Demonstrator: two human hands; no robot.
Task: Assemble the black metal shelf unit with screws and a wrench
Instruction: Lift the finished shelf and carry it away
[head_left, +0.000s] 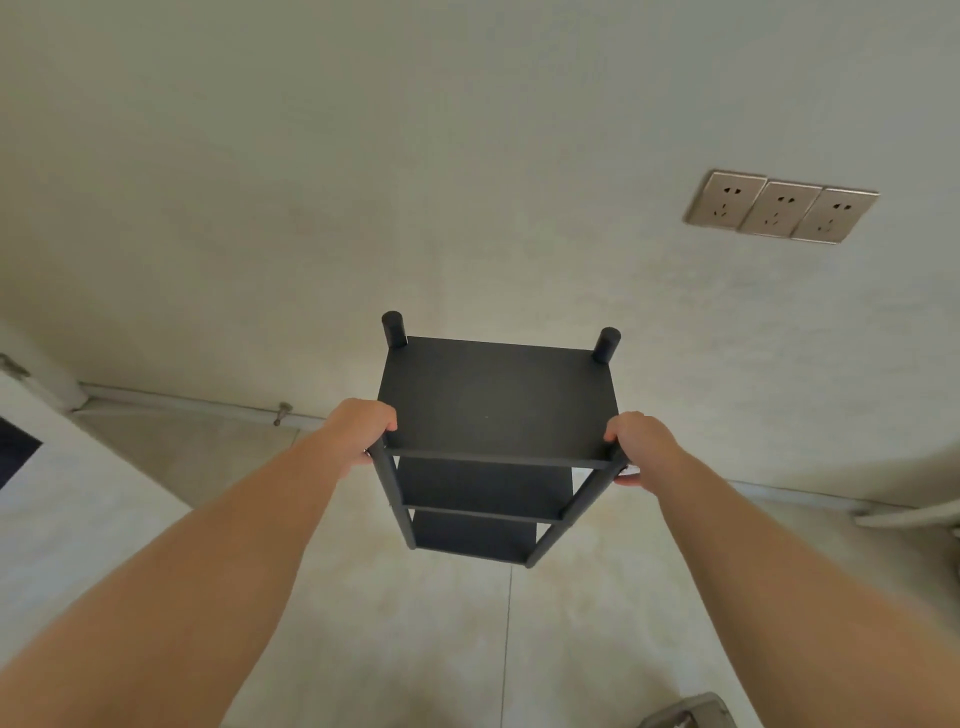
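The black metal shelf unit (493, 410) stands upright near the wall, seen from above, with three boards one under another and round posts at the corners. Two post tops stick up at the far corners. My left hand (358, 428) grips the near left post at the top board. My right hand (641, 449) grips the near right post, fingers curled round it. No screws or wrench are in view.
A pale wall (467, 182) rises right behind the shelf, with a row of three sockets (782, 206) at the right. A door stop (282, 413) sticks out at the skirting. A white door (62, 499) stands left. A grey object (685, 714) lies at the bottom edge.
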